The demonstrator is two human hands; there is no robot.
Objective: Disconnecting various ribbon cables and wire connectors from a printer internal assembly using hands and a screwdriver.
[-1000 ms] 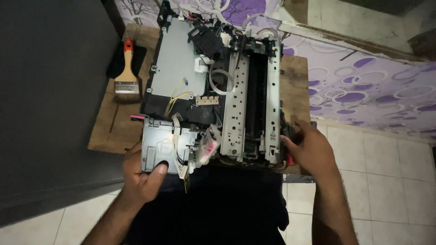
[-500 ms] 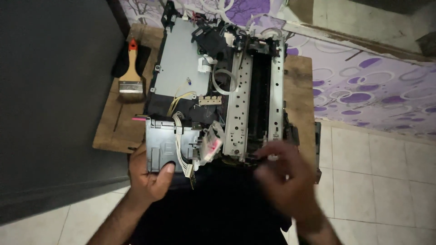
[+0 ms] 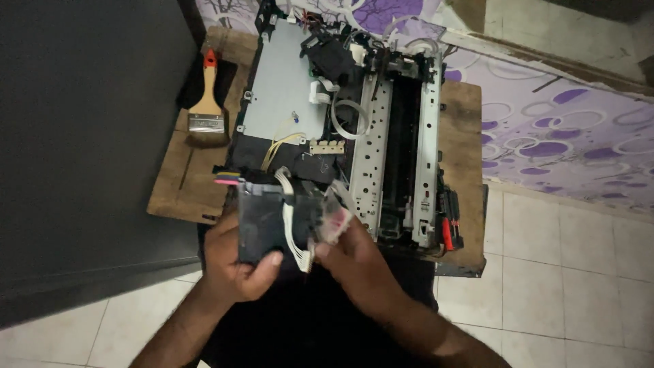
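Note:
A stripped-down printer chassis (image 3: 381,136) with a grey metal plate and perforated rails lies on a small wooden table (image 3: 463,157). At its near left corner sits a dark grey block-shaped module (image 3: 262,218) with white ribbon cables (image 3: 294,228). My left hand (image 3: 235,266) grips that module from below, thumb on its front face. My right hand (image 3: 354,262) has its fingers on a small translucent pinkish part (image 3: 335,219) beside the module, next to the cables.
A paintbrush (image 3: 206,102) with a wooden handle and orange tip lies on the table's left side. A red-handled tool (image 3: 447,232) rests at the chassis's near right corner. Purple-patterned cloth (image 3: 558,129) lies right, a dark panel (image 3: 82,136) left, pale floor tiles (image 3: 572,272) below.
My right hand has left the chassis's near right corner and moved left to the translucent part beside the module. My left hand stays on the module.

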